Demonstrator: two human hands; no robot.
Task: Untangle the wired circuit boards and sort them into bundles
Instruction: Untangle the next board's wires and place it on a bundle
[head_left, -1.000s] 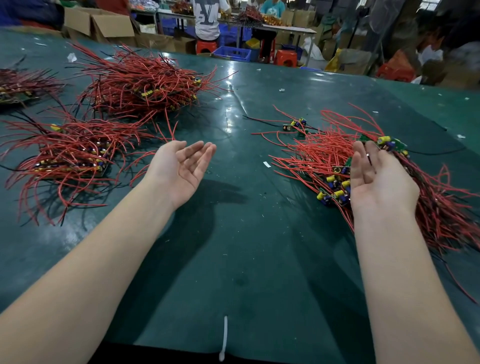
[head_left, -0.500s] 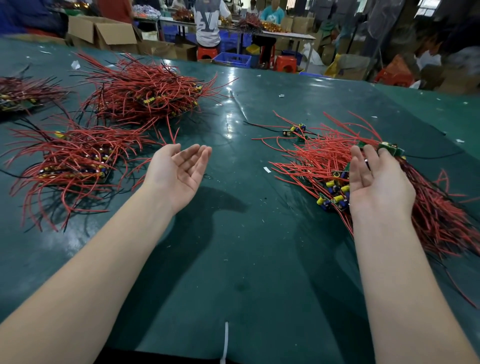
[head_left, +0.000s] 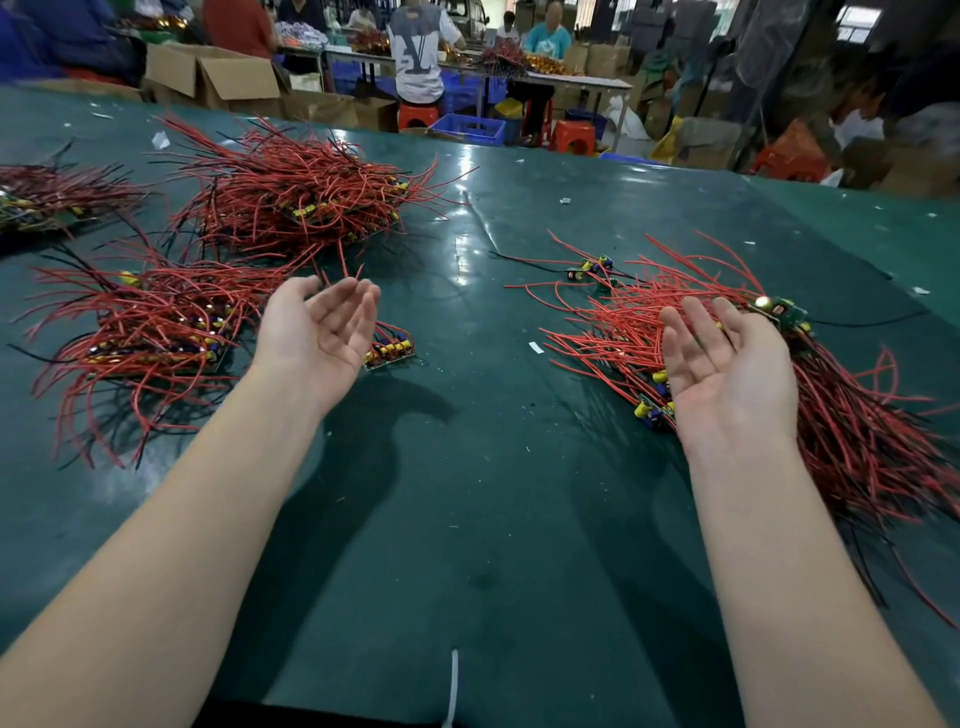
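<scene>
- Both palms face up here: the left hand (head_left: 324, 340) is spread and carries nothing, and the right hand (head_left: 727, 369) is just as slack, fingers loose, holding nothing, hovering over the tangled heap (head_left: 857, 415) at four o'clock on the green surface (head_left: 467, 519).
- That heap is the risk: red leads cross every which way, so I'd judge that pulling one board out hard could drag several neighbours along or strain a lead at its joint.
- One lone board (head_left: 390, 351) lies just beside the left hand at about nine o'clock (small, easily missed); a sweep of the wrist could knock it into the near bundle (head_left: 150, 322) before it is sorted.
- Sorted bundles sit at ten o'clock and the far bundle (head_left: 291, 192) at eleven; their stray leads reach toward each other, so a careless drop could knit two piles together again.
- A couple of loose boards (head_left: 592, 270) lie at one o'clock near the heap's far edge, with a black lead running off; snagging it might haul them back in.
- Boards at the heap's near edge (head_left: 652, 408) lie close beside the right wrist, likely to be nudged away.
</scene>
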